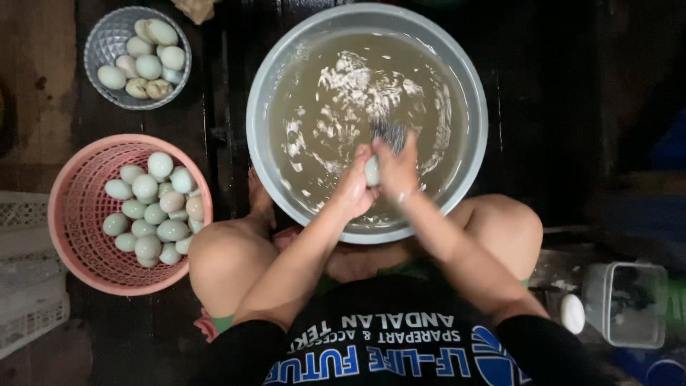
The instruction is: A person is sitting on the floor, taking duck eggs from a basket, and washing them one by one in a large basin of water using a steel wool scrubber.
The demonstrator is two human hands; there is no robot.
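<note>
Both my hands meet over a large grey basin full of murky, foamy water. My left hand grips a pale egg just above the water near the basin's near rim. My right hand presses against that egg and holds a dark scouring pad that sticks out past the fingers. My bare knees flank the basin.
A pink plastic basket with several pale green eggs sits at the left. A small grey bowl with more eggs stands at the upper left. One white egg lies beside a clear container at the lower right. White crate at far left.
</note>
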